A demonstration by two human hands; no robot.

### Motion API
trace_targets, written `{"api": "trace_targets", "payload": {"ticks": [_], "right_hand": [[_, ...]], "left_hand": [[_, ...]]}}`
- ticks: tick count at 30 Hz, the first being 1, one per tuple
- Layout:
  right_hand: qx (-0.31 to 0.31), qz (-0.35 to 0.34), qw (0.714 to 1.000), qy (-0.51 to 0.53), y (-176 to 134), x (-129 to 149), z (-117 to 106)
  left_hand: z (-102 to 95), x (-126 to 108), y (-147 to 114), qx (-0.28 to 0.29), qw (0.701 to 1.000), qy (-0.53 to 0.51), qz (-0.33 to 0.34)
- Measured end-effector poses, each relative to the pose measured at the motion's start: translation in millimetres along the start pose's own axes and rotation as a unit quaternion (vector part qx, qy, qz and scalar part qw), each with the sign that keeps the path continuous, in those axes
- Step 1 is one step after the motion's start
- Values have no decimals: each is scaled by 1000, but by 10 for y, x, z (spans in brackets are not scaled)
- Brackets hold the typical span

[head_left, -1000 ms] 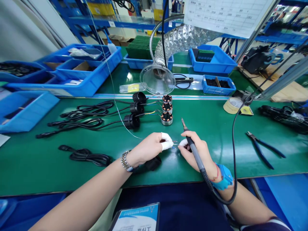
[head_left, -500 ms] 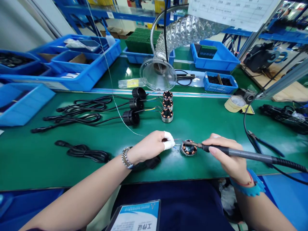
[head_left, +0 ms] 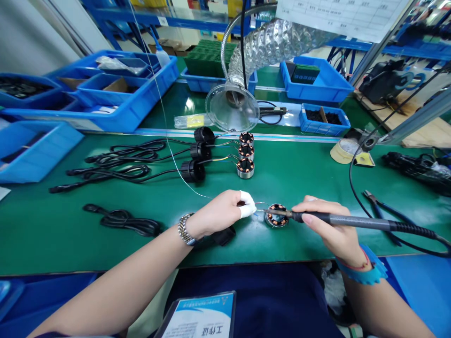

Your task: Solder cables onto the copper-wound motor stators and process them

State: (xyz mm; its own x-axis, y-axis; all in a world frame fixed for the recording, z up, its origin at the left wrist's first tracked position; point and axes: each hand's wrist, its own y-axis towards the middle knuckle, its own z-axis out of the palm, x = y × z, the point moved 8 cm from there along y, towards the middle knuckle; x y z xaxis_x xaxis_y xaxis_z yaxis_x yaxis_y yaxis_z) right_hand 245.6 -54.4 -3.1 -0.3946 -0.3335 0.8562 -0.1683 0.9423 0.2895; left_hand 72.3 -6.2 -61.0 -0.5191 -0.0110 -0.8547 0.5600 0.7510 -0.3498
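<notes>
White covers wrap the thumb and finger of my left hand [head_left: 232,209], which is closed in a pinch on thin wires [head_left: 260,210]. A fine strand of solder wire [head_left: 186,183] hangs from above and runs in behind that hand. My right hand [head_left: 329,225] grips a soldering iron [head_left: 359,222] like a pen. Its tip points left, across the top of a ring-shaped motor stator [head_left: 277,217] with copper coils, to the wire ends just past my left fingertips. Partly under my left wrist lies a black cap [head_left: 224,235], near a coiled black cable [head_left: 130,223].
Three stators [head_left: 245,168] stand in a column, wired to black caps [head_left: 192,172] with cables. A fume funnel [head_left: 232,108] hangs behind them. Pliers [head_left: 382,213] lie at right, near a yellow tin [head_left: 345,151]. Blue bins [head_left: 116,117] line the back and left.
The soldering iron's tip has moved left, from over the stator to the wire ends by my left fingertips. My left hand stays nearly in place.
</notes>
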Motion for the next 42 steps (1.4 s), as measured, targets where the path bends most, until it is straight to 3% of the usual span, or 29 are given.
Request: {"api": "trace_targets", "payload": {"ticks": [29,42], "right_hand": [[16,-7,1000,7,57,22,36],[-61,-16,998,10,0,-30,-123]], "left_hand": [[13,-12,13,15,1000,-5,-9],[51,24,18,28,999,-14,-8]]}}
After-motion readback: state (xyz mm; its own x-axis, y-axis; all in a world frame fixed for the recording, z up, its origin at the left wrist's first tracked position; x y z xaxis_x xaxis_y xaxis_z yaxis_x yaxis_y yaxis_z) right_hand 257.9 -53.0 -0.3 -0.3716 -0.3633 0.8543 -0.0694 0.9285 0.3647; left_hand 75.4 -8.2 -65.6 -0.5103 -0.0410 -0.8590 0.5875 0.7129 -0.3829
